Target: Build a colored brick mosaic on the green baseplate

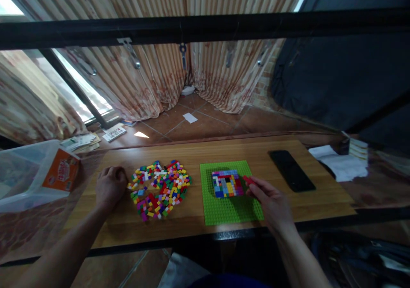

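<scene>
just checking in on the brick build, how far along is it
Done: a small square patch of mixed-colour bricks sits on the green studded baseplate, with a dark gap at its middle. In hand: the right hand pinches a small red brick at the patch's edge. Left: most of the baseplate is bare, and the loose pile of coloured bricks beside the left hand is large.

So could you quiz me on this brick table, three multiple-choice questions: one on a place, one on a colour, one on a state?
1. Where is the loose brick pile?
A. left of the baseplate
B. on the phone
C. in the tub

2. What colour is the brick in the right hand?
A. blue
B. red
C. white

3. How is the left hand?
A. raised high
B. holding the phone
C. resting on the table

A: the pile lies beside the green plate's left edge.
B: the pinched brick is red.
C: the hand lies on the wood by the pile.
</scene>
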Demonstrator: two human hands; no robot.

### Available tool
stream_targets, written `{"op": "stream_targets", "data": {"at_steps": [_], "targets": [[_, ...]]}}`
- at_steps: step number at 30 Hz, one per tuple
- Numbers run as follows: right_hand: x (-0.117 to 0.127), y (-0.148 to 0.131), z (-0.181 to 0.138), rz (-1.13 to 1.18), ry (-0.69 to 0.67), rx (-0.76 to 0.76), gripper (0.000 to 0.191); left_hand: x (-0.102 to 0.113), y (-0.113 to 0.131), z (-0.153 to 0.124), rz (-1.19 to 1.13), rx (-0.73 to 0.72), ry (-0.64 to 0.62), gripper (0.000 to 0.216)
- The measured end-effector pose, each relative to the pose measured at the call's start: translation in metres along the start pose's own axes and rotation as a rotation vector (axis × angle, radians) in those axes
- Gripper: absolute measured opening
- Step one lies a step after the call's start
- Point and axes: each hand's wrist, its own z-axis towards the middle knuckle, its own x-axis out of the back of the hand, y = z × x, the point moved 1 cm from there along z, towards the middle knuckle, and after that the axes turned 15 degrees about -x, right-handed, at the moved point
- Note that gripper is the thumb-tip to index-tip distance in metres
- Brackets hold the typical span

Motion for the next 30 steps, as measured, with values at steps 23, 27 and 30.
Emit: {"op": "stream_targets", "data": {"at_steps": [23, 27, 30], "targets": [[-0.028, -0.017, 0.053, -0.556, -0.107, 0.366, 0.025, 0.004, 0.003, 0.001, 0.046, -0.011, -0.018, 0.034], [-0.025, -0.024, 0.052, -0.619, -0.114, 0.41, 0.031, 0.003, 0.002, 0.001, 0.046, -0.017, -0.03, 0.032], [-0.021, -0.029, 0.05, -0.726, -0.076, 0.462, 0.034, 0.002, 0.001, 0.0, 0.021, -0.01, -0.015, 0.031]]}}
